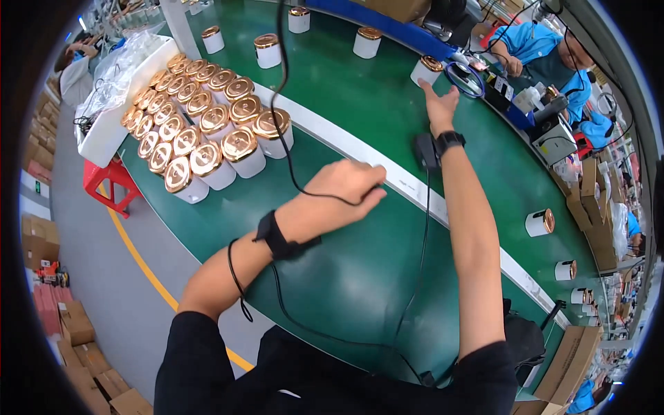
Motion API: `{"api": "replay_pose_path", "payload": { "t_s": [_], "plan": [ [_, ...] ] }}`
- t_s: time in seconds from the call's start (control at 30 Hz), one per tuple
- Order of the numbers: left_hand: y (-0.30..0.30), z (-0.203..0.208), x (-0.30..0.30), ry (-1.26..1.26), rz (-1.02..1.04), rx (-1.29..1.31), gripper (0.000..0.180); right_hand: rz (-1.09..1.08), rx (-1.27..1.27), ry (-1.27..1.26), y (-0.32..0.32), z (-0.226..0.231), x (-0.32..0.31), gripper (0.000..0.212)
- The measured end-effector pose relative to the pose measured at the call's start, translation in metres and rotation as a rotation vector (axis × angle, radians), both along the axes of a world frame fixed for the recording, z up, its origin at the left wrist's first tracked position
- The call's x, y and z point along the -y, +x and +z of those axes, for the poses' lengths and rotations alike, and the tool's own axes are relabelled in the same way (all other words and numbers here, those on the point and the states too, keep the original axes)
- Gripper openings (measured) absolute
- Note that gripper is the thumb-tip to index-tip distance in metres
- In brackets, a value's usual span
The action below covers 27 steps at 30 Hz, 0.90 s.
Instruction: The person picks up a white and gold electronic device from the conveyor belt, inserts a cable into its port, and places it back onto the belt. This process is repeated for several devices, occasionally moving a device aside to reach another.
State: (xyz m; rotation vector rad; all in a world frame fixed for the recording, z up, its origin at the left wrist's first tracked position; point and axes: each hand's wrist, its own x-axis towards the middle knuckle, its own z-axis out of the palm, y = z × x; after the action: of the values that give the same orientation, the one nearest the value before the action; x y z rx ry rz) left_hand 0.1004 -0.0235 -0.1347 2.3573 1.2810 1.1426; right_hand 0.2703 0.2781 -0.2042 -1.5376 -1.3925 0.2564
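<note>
Over the green bench, my left hand (342,187) is closed, its fingers curled against the thumb. A thin black cable (294,176) crosses it and passes under the thumb; whether anything is inside the fingers is hidden. My right hand (440,109) reaches forward over the green conveyor, fingers and thumb apart. Its fingertips are at the lower side of a white jar with a shiny copper lid (427,68); I cannot tell if they touch. Many similar white jars with copper lids (238,144) stand in packed rows on the bench to the left.
Between bench and conveyor runs a white rail (408,183). More jars (268,51) are spread along the conveyor. A white box with clear plastic bags (117,76) stands behind the rows, near a red stool (114,185). A person in blue (532,45) works across the conveyor.
</note>
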Motion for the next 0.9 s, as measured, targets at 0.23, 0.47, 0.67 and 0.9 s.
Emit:
{"api": "replay_pose_path", "payload": {
  "t_s": [0.23,0.47,0.67,0.9],
  "plan": [
    [0.016,0.017,0.010,-0.230,-0.095,0.306,0.013,0.148,-0.023,-0.120,0.003,0.016,-0.025,0.086],
    [-0.013,0.036,0.021,-1.019,-0.269,1.305,0.011,0.840,-1.379,-0.429,-0.011,0.074,0.170,0.038],
    [0.002,0.029,0.007,-0.996,-0.383,1.312,0.016,0.939,-1.099,-0.306,0.016,0.055,0.227,0.045],
    [0.010,0.014,0.009,-1.020,-0.291,1.238,0.023,0.883,-0.683,-0.061,0.013,0.065,0.244,0.049]
  ]
}}
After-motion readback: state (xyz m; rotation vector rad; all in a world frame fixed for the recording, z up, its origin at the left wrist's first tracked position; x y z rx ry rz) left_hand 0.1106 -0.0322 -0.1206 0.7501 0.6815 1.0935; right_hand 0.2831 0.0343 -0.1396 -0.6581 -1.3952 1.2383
